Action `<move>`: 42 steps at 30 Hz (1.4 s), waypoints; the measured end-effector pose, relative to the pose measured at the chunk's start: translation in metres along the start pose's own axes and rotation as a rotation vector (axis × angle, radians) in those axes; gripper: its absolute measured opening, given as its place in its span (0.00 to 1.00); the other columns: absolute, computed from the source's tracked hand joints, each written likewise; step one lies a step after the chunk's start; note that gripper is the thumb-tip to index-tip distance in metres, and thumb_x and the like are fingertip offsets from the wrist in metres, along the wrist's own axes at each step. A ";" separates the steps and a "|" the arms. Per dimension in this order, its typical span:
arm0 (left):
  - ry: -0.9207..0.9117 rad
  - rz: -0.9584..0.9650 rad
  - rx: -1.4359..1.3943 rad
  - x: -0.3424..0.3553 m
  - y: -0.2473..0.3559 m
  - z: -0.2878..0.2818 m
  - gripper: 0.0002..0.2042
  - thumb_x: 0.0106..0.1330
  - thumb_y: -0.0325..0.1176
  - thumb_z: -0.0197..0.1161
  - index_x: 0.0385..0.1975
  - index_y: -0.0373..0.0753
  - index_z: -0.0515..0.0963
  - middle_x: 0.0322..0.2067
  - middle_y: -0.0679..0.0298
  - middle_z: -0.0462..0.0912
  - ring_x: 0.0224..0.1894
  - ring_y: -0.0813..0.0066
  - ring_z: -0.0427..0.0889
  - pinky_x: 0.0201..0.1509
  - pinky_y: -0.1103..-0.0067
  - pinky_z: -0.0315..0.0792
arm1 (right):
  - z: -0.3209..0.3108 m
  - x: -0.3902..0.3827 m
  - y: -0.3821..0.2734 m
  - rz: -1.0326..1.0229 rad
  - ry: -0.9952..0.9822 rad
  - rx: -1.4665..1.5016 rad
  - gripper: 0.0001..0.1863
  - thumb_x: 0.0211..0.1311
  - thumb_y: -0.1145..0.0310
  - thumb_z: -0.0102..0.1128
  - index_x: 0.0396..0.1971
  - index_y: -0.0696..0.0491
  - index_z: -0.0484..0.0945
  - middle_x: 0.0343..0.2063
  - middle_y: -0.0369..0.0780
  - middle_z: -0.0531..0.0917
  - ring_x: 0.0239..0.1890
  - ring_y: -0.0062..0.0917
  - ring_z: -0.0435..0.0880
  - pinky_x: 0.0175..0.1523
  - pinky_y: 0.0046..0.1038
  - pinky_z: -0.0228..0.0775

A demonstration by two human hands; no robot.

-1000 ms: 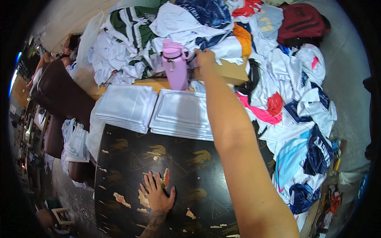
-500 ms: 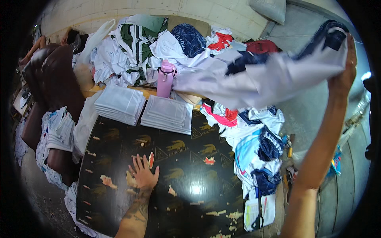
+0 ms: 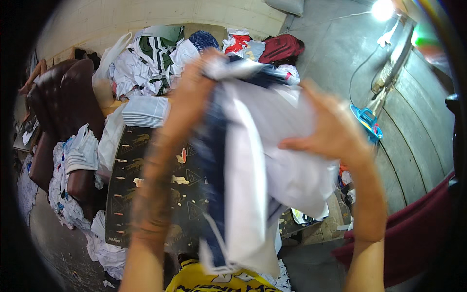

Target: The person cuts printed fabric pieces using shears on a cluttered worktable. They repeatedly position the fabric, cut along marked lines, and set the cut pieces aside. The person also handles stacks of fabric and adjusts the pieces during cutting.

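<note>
A white and navy garment (image 3: pixel 248 175) hangs in front of me, smeared by motion, its lower end close to my body. My left hand (image 3: pixel 204 73) is closed on its upper left part, where navy and white cloth bunch together. At the garment's right side is my right hand (image 3: pixel 335 129), with the thumb lying across the white cloth. Blur hides how its other fingers meet the fabric. Below the garment, the dark table board (image 3: pixel 129 194) shows worn, peeled patches. A stack of folded white pieces (image 3: pixel 145 111) sits at its far left corner.
A heap of clothes (image 3: pixel 141 63) lies beyond the board, with a dark red bundle (image 3: pixel 282 48) at its right. To the left stands a brown padded chair (image 3: pixel 65 97) with folded white cloths (image 3: pixel 82 153). A blue-handled object (image 3: pixel 367 121) and a lit lamp (image 3: pixel 382 9) are at right.
My left hand has risen from the board and now grips the garment. My right hand has come inward from the far right. The garment hangs down between them, and the view has shifted.
</note>
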State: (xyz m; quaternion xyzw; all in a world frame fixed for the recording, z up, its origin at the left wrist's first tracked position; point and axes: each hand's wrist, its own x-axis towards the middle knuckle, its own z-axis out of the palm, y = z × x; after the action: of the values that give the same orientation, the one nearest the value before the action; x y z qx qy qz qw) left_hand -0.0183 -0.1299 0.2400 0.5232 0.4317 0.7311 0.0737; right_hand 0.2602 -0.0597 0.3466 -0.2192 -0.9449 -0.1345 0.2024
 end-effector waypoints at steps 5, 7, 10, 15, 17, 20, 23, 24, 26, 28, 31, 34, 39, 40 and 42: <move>0.188 0.431 1.079 0.058 0.063 -0.229 0.19 0.65 0.25 0.57 0.55 0.34 0.84 0.45 0.55 0.91 0.53 0.70 0.87 0.63 0.75 0.76 | 0.163 -0.097 0.045 0.340 -0.392 0.106 0.26 0.58 0.66 0.71 0.59 0.48 0.82 0.47 0.52 0.89 0.53 0.48 0.89 0.57 0.48 0.81; 0.111 -0.013 1.085 0.068 0.100 -0.314 0.21 0.65 0.27 0.58 0.58 0.35 0.85 0.51 0.51 0.91 0.57 0.65 0.87 0.65 0.74 0.75 | 0.199 -0.097 0.079 0.538 -0.378 0.013 0.25 0.59 0.68 0.70 0.59 0.46 0.84 0.49 0.52 0.89 0.54 0.49 0.89 0.58 0.49 0.82; 0.373 0.240 1.564 0.047 0.141 -0.410 0.22 0.66 0.27 0.58 0.60 0.36 0.84 0.54 0.51 0.90 0.58 0.64 0.87 0.65 0.74 0.74 | 0.177 -0.069 0.127 0.629 0.026 0.053 0.22 0.61 0.75 0.65 0.56 0.45 0.88 0.51 0.50 0.89 0.54 0.49 0.88 0.59 0.45 0.81; 0.647 0.123 0.913 -0.180 0.186 -0.469 0.26 0.83 0.46 0.55 0.71 0.34 0.76 0.61 0.55 0.84 0.61 0.65 0.82 0.68 0.70 0.72 | 0.125 -0.083 0.132 0.068 0.700 0.160 0.24 0.54 0.86 0.60 0.53 0.57 0.85 0.47 0.53 0.88 0.53 0.50 0.87 0.59 0.42 0.77; 0.577 -0.199 1.068 -0.335 0.174 -0.446 0.34 0.85 0.59 0.48 0.75 0.33 0.70 0.71 0.53 0.75 0.72 0.61 0.74 0.78 0.66 0.64 | 0.156 -0.122 0.109 0.032 0.294 0.405 0.28 0.52 0.87 0.59 0.56 0.55 0.84 0.49 0.52 0.88 0.53 0.51 0.86 0.60 0.43 0.77; 0.559 -0.879 1.022 -0.529 0.134 -0.383 0.23 0.84 0.39 0.48 0.70 0.35 0.77 0.66 0.56 0.82 0.70 0.65 0.75 0.72 0.69 0.70 | 0.217 -0.204 0.088 0.073 -0.227 0.429 0.31 0.53 0.87 0.56 0.60 0.53 0.84 0.50 0.52 0.88 0.53 0.51 0.85 0.61 0.44 0.76; 0.151 -1.158 1.294 -0.631 0.096 -0.292 0.35 0.65 0.19 0.57 0.77 0.36 0.67 0.72 0.43 0.72 0.76 0.47 0.68 0.81 0.60 0.59 | 0.258 -0.259 0.090 0.186 -0.350 0.549 0.30 0.58 0.87 0.55 0.61 0.53 0.84 0.52 0.53 0.88 0.57 0.50 0.85 0.64 0.43 0.75; -0.066 -1.110 1.360 -0.629 0.079 -0.272 0.44 0.57 0.20 0.64 0.80 0.42 0.63 0.78 0.42 0.62 0.81 0.41 0.58 0.84 0.55 0.53 | 0.267 -0.269 0.091 0.227 -0.527 0.472 0.31 0.60 0.82 0.62 0.66 0.51 0.80 0.59 0.52 0.86 0.62 0.51 0.83 0.67 0.43 0.75; -0.005 -0.861 1.202 -0.600 0.036 -0.234 0.51 0.54 0.24 0.73 0.83 0.46 0.58 0.81 0.43 0.55 0.82 0.39 0.53 0.85 0.53 0.48 | 0.284 -0.285 0.079 0.211 -0.735 0.401 0.45 0.55 0.73 0.75 0.76 0.47 0.70 0.75 0.51 0.70 0.75 0.54 0.70 0.78 0.44 0.65; -0.001 -0.912 1.259 -0.552 -0.019 -0.217 0.45 0.65 0.38 0.71 0.83 0.47 0.58 0.83 0.47 0.53 0.84 0.42 0.51 0.85 0.49 0.45 | 0.312 -0.293 0.049 0.142 -0.718 0.517 0.46 0.57 0.62 0.78 0.78 0.46 0.68 0.80 0.52 0.62 0.80 0.56 0.61 0.80 0.48 0.60; -0.136 -1.093 1.489 -0.499 -0.079 -0.235 0.38 0.76 0.52 0.62 0.83 0.49 0.58 0.83 0.48 0.53 0.84 0.44 0.50 0.85 0.46 0.43 | 0.352 -0.317 -0.029 0.231 -0.697 0.567 0.48 0.63 0.42 0.73 0.80 0.44 0.66 0.82 0.53 0.57 0.83 0.59 0.52 0.83 0.57 0.48; 0.244 -1.039 1.607 -0.496 -0.087 -0.287 0.36 0.75 0.55 0.64 0.76 0.39 0.69 0.76 0.48 0.68 0.78 0.42 0.64 0.79 0.49 0.56 | 0.342 -0.358 -0.086 0.208 -0.782 0.546 0.49 0.65 0.31 0.65 0.81 0.38 0.64 0.83 0.51 0.55 0.83 0.64 0.47 0.82 0.65 0.39; -0.169 -0.723 1.638 -0.467 -0.166 -0.328 0.45 0.69 0.63 0.67 0.83 0.52 0.60 0.82 0.46 0.55 0.84 0.38 0.50 0.82 0.41 0.47 | 0.377 -0.360 -0.146 0.278 -0.712 0.502 0.49 0.65 0.28 0.62 0.81 0.36 0.65 0.84 0.48 0.54 0.83 0.64 0.46 0.79 0.75 0.26; -0.149 -0.756 1.660 -0.437 -0.200 -0.326 0.48 0.67 0.66 0.67 0.83 0.51 0.58 0.83 0.47 0.52 0.84 0.37 0.47 0.83 0.41 0.44 | 0.399 -0.339 -0.139 0.257 -0.723 0.331 0.50 0.63 0.28 0.64 0.81 0.37 0.64 0.84 0.47 0.54 0.83 0.65 0.44 0.78 0.77 0.23; -0.098 -0.686 1.745 -0.356 -0.275 -0.317 0.47 0.67 0.69 0.66 0.82 0.49 0.63 0.82 0.48 0.57 0.83 0.38 0.53 0.82 0.41 0.47 | 0.437 -0.284 -0.097 0.337 -0.769 0.190 0.53 0.61 0.29 0.65 0.82 0.37 0.62 0.85 0.46 0.51 0.83 0.64 0.42 0.78 0.77 0.20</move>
State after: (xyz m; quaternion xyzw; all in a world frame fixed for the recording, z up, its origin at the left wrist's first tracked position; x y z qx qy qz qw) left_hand -0.2182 -0.3351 -0.2304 0.2678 0.9544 0.0642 -0.1151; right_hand 0.3068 -0.0962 -0.1804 -0.3853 -0.9107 0.0797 -0.1259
